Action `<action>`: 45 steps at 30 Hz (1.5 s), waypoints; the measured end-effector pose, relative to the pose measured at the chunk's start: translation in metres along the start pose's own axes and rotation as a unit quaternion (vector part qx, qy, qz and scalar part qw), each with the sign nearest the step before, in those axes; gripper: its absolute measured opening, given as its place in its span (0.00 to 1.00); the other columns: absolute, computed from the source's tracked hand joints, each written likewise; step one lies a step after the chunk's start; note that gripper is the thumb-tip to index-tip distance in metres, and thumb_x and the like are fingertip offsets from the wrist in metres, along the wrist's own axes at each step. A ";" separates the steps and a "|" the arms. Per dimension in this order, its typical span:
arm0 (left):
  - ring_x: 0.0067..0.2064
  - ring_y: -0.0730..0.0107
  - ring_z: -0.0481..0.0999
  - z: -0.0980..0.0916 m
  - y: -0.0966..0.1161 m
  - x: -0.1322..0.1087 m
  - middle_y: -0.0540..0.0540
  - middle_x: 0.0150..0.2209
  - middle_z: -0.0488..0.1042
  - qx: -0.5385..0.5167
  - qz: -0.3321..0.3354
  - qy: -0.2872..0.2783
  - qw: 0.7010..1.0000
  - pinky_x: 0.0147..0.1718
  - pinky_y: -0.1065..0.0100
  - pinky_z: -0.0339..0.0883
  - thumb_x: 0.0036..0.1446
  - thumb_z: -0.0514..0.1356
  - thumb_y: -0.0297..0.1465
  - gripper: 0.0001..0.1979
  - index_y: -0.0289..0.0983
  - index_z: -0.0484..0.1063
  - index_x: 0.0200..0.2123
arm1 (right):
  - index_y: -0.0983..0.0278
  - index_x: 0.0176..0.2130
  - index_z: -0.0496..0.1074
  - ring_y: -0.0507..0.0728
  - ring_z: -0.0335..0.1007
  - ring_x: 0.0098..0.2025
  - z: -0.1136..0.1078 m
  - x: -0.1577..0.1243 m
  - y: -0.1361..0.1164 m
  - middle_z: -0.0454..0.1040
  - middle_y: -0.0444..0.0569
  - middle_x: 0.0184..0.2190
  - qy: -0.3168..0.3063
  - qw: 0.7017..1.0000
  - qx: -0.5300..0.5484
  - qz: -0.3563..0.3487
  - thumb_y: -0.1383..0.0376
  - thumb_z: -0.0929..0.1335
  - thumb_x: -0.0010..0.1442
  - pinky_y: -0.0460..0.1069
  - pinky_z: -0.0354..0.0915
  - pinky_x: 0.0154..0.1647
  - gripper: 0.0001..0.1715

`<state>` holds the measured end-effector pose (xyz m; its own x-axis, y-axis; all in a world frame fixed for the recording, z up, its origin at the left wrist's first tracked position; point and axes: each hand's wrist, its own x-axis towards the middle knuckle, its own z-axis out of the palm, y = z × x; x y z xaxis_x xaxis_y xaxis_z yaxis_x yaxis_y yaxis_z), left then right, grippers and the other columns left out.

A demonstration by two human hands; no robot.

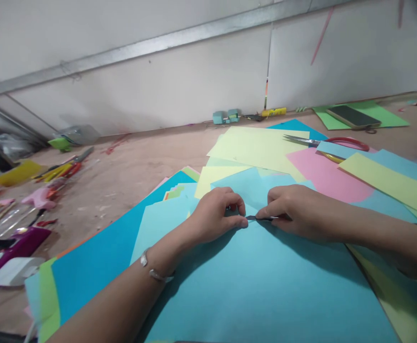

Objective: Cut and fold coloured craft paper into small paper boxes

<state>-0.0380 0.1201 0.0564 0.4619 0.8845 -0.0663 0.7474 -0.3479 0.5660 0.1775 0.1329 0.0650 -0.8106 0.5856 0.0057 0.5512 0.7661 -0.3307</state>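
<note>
Both hands work close together just above a large light-blue paper sheet [251,286]. My right hand [290,209] is closed on a thin dark metallic tool [265,218], held nearly level with its narrow end pointing left; its exact kind is not clear. My left hand [218,209] has its fingers curled and thumb and fingertip pinched together at that narrow end. Whatever lies between the left fingertips is too small to make out. Behind the hands lie light-blue paper pieces [240,180] and pale-yellow sheets [254,145].
Red-handled scissors [347,142] rest on pink paper [330,174] at the right. A phone [353,116] lies on green paper [394,116] near the wall. Leftward are darker blue paper [97,257], a pink glue gun [40,196], yellow-handled tools [60,171] and a purple device [18,250].
</note>
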 end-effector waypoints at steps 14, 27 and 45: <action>0.35 0.68 0.68 0.001 -0.003 0.000 0.50 0.30 0.70 0.001 0.006 0.007 1.000 0.36 0.66 0.60 0.49 0.69 0.33 0.06 0.38 0.75 0.29 | 0.56 0.41 0.81 0.51 0.67 0.25 -0.002 0.000 0.002 0.76 0.46 0.27 -0.018 1.000 0.007 0.005 0.76 0.67 0.52 0.45 0.55 0.26 0.23; 0.36 0.67 0.68 -0.001 0.000 0.000 0.50 0.31 0.70 0.006 -0.004 0.001 1.000 0.36 0.65 0.60 0.49 0.68 0.32 0.06 0.38 0.74 0.29 | 0.57 0.42 0.81 0.50 0.68 0.26 -0.004 0.000 0.007 0.76 0.46 0.28 -0.021 0.999 0.002 -0.025 0.77 0.66 0.52 0.45 0.58 0.28 0.23; 0.35 0.68 0.67 0.000 0.000 0.001 0.51 0.30 0.69 0.005 -0.003 0.000 1.000 0.36 0.66 0.59 0.50 0.68 0.31 0.06 0.38 0.74 0.28 | 0.57 0.40 0.81 0.51 0.65 0.26 0.001 -0.002 -0.003 0.73 0.47 0.26 -0.005 1.000 -0.012 -0.013 0.77 0.65 0.51 0.46 0.52 0.26 0.23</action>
<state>-0.0372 0.1204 0.0562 0.4567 0.8869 -0.0700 0.7549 -0.3447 0.5580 0.1772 0.1291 0.0645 -0.8265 0.5629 0.0047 0.5344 0.7872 -0.3079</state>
